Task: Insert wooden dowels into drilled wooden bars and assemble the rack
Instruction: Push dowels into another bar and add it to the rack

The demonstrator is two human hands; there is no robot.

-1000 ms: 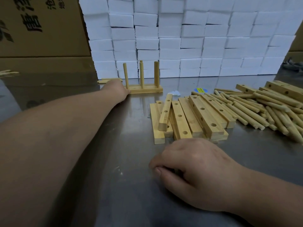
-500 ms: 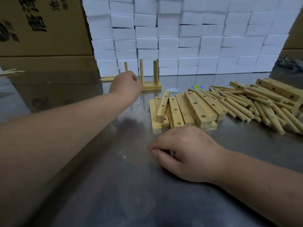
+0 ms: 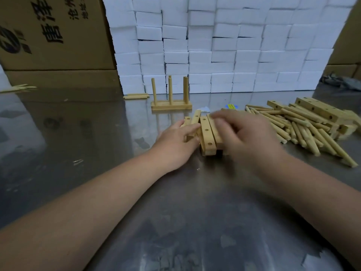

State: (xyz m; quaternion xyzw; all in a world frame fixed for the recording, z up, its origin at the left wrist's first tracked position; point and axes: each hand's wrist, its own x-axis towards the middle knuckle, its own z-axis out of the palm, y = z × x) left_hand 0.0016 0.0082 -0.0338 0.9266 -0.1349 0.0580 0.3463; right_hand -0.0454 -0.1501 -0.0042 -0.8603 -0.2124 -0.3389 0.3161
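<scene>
What moved: the left hand point(image 3: 175, 145) has come back from the little rack and now sits at the left side of the pile of bars point(image 3: 207, 134). The right hand point(image 3: 248, 137) has gone forward off the bare table and onto the same pile.
Left hand: its fingers lie over the bars on the left of the pile. I cannot tell if it grips one or only touches.
Right hand: it is blurry. Its fingers look spread out and flat on top of the pile, on the right side.
Both hands: close together, with one bar showing between them.
Pile of bars: flat wooden bars with round holes, lying side by side in the middle of the table point(image 3: 175, 222).
Rack point(image 3: 171, 105): it stands past the pile, near the back. Three dowels stick straight up from its base.
Heap of dowels point(image 3: 304, 132): many loose sticks lie to the right of the right hand.
Thick bars point(image 3: 316, 110): they rest on the far side of the heap.
Two stray dowels point(image 3: 136, 96): they lie flat just left of the rack.
Behind: a wall of white boxes point(image 3: 234, 45) and a big brown carton point(image 3: 54, 32) on the left.
</scene>
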